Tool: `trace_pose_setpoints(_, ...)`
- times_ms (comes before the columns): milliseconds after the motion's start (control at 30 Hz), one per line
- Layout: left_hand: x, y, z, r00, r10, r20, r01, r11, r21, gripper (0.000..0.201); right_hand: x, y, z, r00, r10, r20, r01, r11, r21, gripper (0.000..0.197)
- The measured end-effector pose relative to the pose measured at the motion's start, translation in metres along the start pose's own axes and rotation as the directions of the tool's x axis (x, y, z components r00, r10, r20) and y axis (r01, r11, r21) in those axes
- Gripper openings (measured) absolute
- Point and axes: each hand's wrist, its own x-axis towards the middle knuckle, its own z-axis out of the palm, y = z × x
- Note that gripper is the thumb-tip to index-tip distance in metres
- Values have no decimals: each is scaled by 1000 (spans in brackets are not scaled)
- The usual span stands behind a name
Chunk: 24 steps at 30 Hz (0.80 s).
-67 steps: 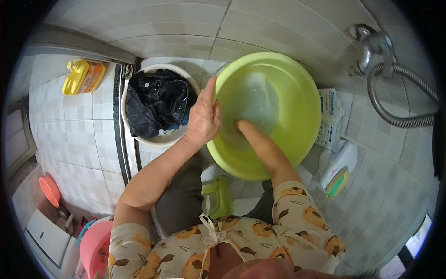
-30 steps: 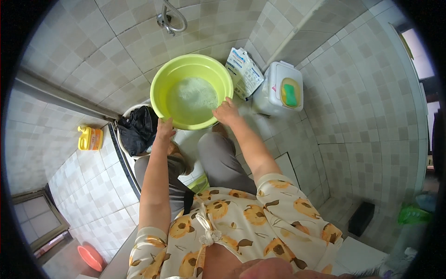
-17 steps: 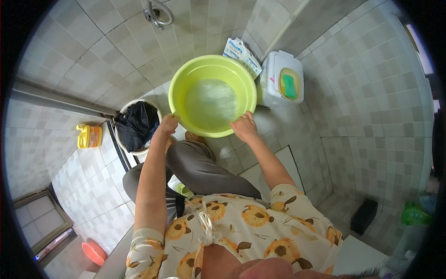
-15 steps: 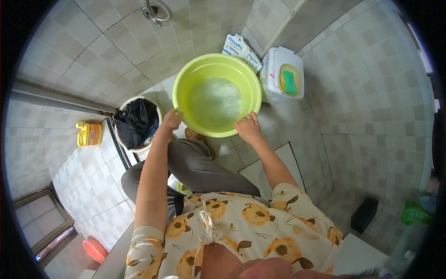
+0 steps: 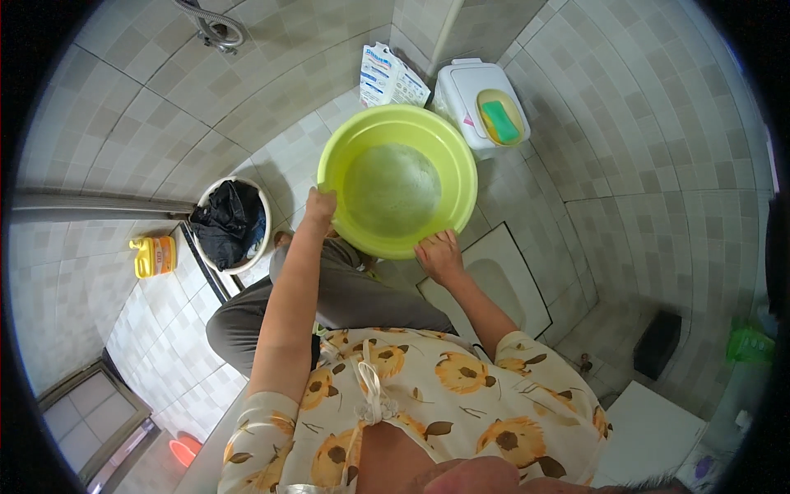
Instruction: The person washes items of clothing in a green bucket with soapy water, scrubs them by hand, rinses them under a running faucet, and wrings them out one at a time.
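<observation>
A round lime-green plastic basin (image 5: pixel 457 181) of cloudy water (image 5: pixel 393 189) is held by its rim, the left hand's (image 5: pixel 321 206) grip closed on the left edge, the right hand's (image 5: pixel 441 257) on the near edge. It is flanked by a round white tub (image 5: pixel 265 221) heaped with dark clothes (image 5: pixel 226 218) and a white lidded bin (image 5: pixel 461 89) topped with a green sponge (image 5: pixel 499 122). Whether its base touches the grey tiled floor (image 5: pixel 296 156) cannot be told.

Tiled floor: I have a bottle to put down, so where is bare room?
Pale floor tiles lie bare between the round white tub and the lime-green plastic basin, and between the white squat toilet and the white lidded box. Crowded: the basin's far side, with that box and a white printed bag, and its rim under the left grip and right grip.
</observation>
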Motion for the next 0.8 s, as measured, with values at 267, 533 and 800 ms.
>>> trace_pose_setpoints(267,-47,40,34,928,-359,98,369,922,-115,39,-59,19,-22,995,10,101,-14,999,35,32)
trace_pose_setpoints(533,-68,56,48,964,-106,246,95,994,56,38,-125,28,-1,974,73,216,-81,996,28,47)
trace_pose_setpoints(800,-146,133,101,817,-11,576,-34,997,66,35,-191,52,17,967,189,173,-193,981,6,49)
